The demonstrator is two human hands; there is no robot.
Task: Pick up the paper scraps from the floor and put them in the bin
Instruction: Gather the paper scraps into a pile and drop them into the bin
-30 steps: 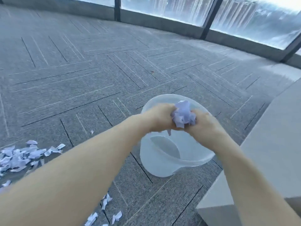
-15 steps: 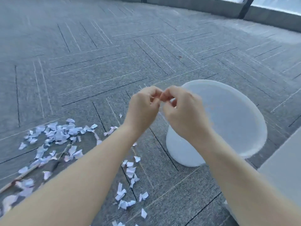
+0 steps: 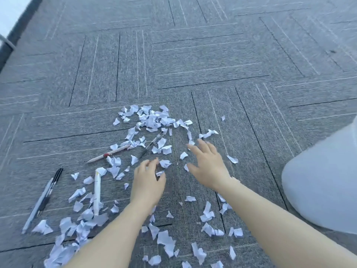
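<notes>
Several white paper scraps (image 3: 152, 120) lie scattered over the grey carpet, with thicker heaps at the far middle and the near left (image 3: 63, 248). My left hand (image 3: 147, 180) hovers low over the scraps with loosely curved fingers and holds nothing. My right hand (image 3: 208, 165) reaches out beside it, fingers spread and straight, just above a small scrap (image 3: 183, 155). The translucent white bin (image 3: 324, 182) stands at the right edge, only partly in view.
Pens lie among the scraps: a white one with a red band (image 3: 108, 154), a dark one (image 3: 150, 146), a white one (image 3: 96, 192) and a few at the left (image 3: 44, 196). Bare grey carpet tiles (image 3: 212, 55) stretch beyond the pile.
My hands held a wad of scraps over the bin a second ago. They let it go, came away empty and swung left down to the scrap pile, fingers now spread.
</notes>
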